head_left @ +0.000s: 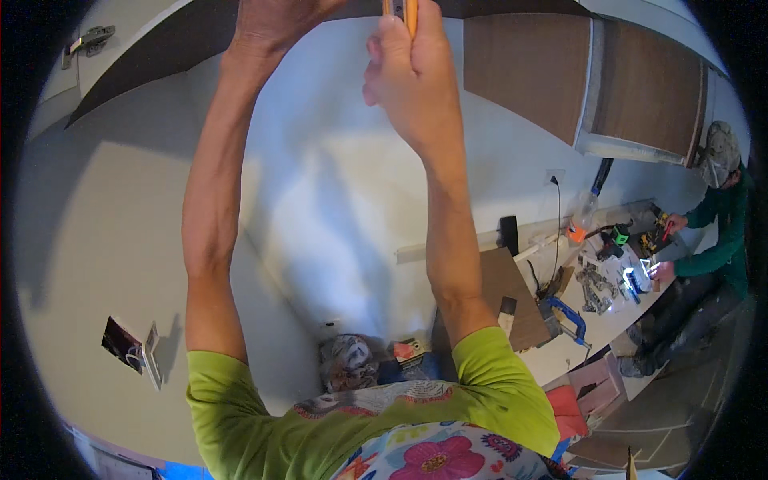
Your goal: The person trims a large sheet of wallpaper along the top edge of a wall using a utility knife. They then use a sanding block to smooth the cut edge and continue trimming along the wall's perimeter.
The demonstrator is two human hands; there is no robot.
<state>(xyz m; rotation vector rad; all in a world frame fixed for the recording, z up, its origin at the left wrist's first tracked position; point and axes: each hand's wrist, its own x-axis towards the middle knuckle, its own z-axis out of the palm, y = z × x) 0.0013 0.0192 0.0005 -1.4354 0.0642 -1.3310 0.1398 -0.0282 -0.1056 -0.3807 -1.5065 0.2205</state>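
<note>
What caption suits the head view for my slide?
Reaching up: right hand gripping an orange tool, left hand partly out of frame, co-worker at a cluttered table.

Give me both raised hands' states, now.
Left hand: cannot be told, cut off at top.
Right hand: closed, holding an orange-and-grey tool.

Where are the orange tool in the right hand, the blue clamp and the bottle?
Orange tool (412,18): head view, on its orange side.
Blue clamp (575,317): head view, on its blue frame.
Bottle (585,213): head view, on its clear wall.
</note>
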